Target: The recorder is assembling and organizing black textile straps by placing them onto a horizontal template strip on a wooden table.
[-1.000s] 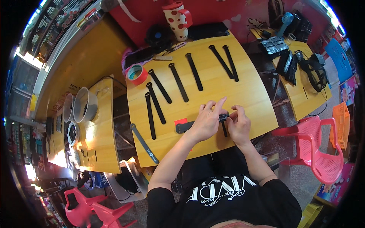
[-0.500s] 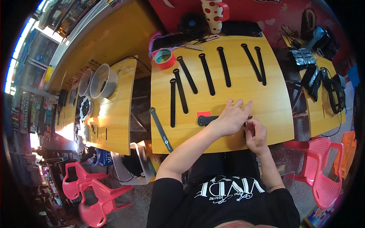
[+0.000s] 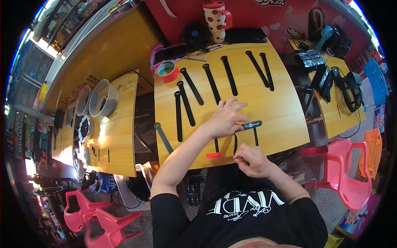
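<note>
Head view: black strap (image 3: pixel 248 126) at the near edge of the wooden table (image 3: pixel 285 111), pinned flat under the spread left hand (image 3: pixel 225 120), thin end pinched by the right hand (image 3: pixel 250 159); judged light, limp, best gripped at its ends.

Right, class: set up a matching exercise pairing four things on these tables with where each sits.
Things:
1. tape roll
2. spotted mug
3. grey bowl
4. left hand

Places:
A. far edge of the middle table
B. pressing a black strap
C. left side table
D. middle table's far left corner

Pairs: 1-D, 2-A, 3-C, 4-B
</note>
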Demonstrator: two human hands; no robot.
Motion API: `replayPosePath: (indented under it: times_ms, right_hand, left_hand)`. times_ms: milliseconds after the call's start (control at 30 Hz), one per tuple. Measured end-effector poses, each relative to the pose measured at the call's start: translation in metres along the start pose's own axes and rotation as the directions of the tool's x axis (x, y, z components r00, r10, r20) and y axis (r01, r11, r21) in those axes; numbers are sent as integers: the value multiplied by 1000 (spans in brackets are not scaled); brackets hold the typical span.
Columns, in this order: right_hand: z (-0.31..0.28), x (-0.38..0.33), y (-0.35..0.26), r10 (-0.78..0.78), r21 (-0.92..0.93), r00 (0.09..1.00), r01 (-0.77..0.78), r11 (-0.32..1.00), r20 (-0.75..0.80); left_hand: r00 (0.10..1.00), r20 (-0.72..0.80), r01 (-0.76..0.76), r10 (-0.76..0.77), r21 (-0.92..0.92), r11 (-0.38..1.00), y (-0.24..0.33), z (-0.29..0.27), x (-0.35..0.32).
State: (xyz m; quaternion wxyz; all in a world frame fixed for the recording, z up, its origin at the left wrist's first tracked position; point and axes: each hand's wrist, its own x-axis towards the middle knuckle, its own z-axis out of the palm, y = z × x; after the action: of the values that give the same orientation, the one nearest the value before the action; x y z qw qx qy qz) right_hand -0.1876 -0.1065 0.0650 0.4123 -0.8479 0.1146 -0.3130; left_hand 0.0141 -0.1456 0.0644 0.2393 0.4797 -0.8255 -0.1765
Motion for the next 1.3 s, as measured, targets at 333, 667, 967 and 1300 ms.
replayPosePath:
  times_ms: [333,667,967,1300]
  right_hand:
    - [66,34,-35,-267,306,931,186,934,248]
    - [19,24,-61,-302,565,943,174,806,141]
    - [-43,-45,-23,200,302,915,-91,949,-352]
    - [-67,-35,22,725,370,689,-679,634,22]
  left_hand:
    - [973,207,69,-104,170,983,-8,-1,10]
    - [958,272,123,92,-677,725,10,-32,-54]
    - [893,419,437,-166,-718,542,68,-29,-156]
    - [951,-53,208,-305,-621,756,71,-9,-124]
